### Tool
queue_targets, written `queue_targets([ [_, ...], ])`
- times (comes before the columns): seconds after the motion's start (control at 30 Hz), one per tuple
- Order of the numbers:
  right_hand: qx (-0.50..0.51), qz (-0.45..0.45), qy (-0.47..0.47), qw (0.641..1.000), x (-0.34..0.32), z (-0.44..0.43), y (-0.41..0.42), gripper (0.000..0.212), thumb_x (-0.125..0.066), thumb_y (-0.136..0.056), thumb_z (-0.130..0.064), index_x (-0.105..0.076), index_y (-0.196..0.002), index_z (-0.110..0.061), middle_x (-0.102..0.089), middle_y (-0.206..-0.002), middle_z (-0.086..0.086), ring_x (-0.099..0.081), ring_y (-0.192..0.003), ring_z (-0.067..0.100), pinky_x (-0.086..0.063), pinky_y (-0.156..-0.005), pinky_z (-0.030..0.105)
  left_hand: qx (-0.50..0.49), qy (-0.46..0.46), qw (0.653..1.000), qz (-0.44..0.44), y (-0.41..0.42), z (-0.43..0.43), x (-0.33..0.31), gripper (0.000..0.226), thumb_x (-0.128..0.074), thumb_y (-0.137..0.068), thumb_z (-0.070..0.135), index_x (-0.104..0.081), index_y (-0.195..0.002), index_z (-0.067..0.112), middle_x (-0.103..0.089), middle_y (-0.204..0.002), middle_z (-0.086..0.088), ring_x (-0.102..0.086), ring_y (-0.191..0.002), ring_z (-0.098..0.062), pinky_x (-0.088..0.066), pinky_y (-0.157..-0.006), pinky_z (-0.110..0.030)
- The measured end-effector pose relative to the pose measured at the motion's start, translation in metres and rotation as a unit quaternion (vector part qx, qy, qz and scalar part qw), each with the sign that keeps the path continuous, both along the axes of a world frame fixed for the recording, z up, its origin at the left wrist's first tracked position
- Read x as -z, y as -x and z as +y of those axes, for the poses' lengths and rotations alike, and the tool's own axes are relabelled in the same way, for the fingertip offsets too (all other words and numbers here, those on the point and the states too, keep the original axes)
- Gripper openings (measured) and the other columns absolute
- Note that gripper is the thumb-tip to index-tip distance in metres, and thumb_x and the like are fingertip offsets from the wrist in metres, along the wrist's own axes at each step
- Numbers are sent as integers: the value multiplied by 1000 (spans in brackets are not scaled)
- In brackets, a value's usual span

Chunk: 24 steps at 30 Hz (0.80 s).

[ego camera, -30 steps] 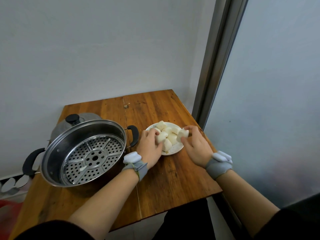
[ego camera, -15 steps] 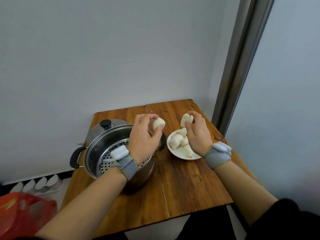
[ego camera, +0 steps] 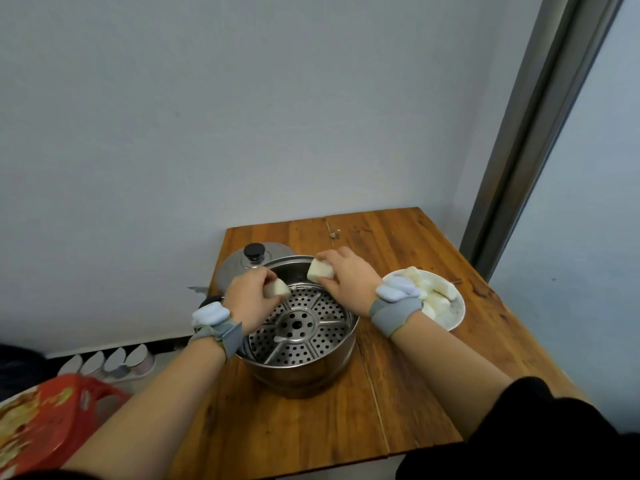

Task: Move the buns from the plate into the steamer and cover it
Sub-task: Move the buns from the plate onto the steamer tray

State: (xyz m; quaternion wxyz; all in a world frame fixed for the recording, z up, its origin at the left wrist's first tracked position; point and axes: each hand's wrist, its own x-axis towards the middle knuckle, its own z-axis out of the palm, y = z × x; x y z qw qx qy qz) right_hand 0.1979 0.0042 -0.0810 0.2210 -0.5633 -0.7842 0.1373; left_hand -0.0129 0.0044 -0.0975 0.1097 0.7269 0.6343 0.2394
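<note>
Your forearms reach in from the bottom edge, the right one in a black sleeve (ego camera: 540, 420), both crossing the near part of the wooden table (ego camera: 311, 427). Each wrist wears a grey band with a pale blue-white block on top: the left wristband (ego camera: 216, 323) sits over the pot's near-left rim, the right wristband (ego camera: 396, 303) between the pot and the plate.

The steamer (ego camera: 304, 368), a steel pot, stands on the table just ahead of your arms. Its perforated tray (ego camera: 301, 327) is bare; no bun lies on it yet.

Your left hand (ego camera: 251, 296) hangs over the left side of the pot, fingers pinched closed on the left bun (ego camera: 277, 288), a white wedge held above the tray. Your right hand (ego camera: 348, 280) is over the far-right rim, fingers clamped on the right bun (ego camera: 320, 271), which is higher and farther back than the other. The two hands are apart, with the pot's far wall showing between them.

To the right of the pot, close to it, the white plate (ego camera: 453, 313) holds the remaining buns (ego camera: 438, 289), partly hidden behind your right wrist.

Behind the pot on the left, the lid (ego camera: 242, 268) with its black knob (ego camera: 255, 252) rests tilted near the wall.

On the floor at far left lie a red bag (ego camera: 45, 414) and a row of pale cup-like shapes (ego camera: 107, 362).
</note>
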Motion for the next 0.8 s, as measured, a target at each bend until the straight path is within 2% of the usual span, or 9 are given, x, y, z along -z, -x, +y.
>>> queue_targets([
  [0.13,-22,-129,43,991,5,12,21,45,-61,-94,-36,-52,-136,-25,-54,-134,9,-56,-119,32,-50,-92,41,22,41,998,31,6,11,9,47,-77,-75,32,-60,-118,18,-67,-116,-4,-62,-106,-24,-51,-89,-35],
  [0.3,-29,-199,84,976,20,26,31,41,-56,-96,-31,-49,-136,-21,-52,-132,13,-57,-116,38,-48,-86,41,51,33,996,62,6,21,13,34,-72,-77,28,-62,-108,17,-68,-110,-4,-61,-103,-26,-48,-83,-33],
  [0.4,-24,-204,84,975,27,32,36,35,-54,-97,-24,-48,-132,-20,-50,-128,14,-61,-107,41,-53,-84,45,56,29,995,73,6,28,14,33,-71,-78,23,-63,-109,15,-67,-113,-6,-60,-107,-28,-46,-85,-34],
  [0.5,-19,-192,82,978,30,37,39,44,-58,-92,-11,-49,-133,-21,-47,-131,15,-63,-100,41,-54,-83,48,62,27,995,77,6,33,15,34,-71,-79,22,-62,-111,13,-65,-114,-9,-58,-107,-30,-44,-84,-35],
  [0.63,-15,-179,86,980,31,38,39,49,-58,-91,-6,-49,-137,-20,-45,-135,15,-61,-105,41,-52,-86,44,65,30,995,75,6,32,15,28,-68,-80,19,-63,-107,13,-64,-111,-9,-58,-104,-29,-44,-83,-36],
  [0.8,-9,-144,47,988,18,28,31,38,-53,-95,-11,-56,-131,-20,-55,-130,12,-58,-114,35,-50,-87,40,57,0,997,60,6,24,8,21,-56,-90,13,-65,-109,16,-68,-110,-7,-61,-104,-29,-47,-82,-37],
])
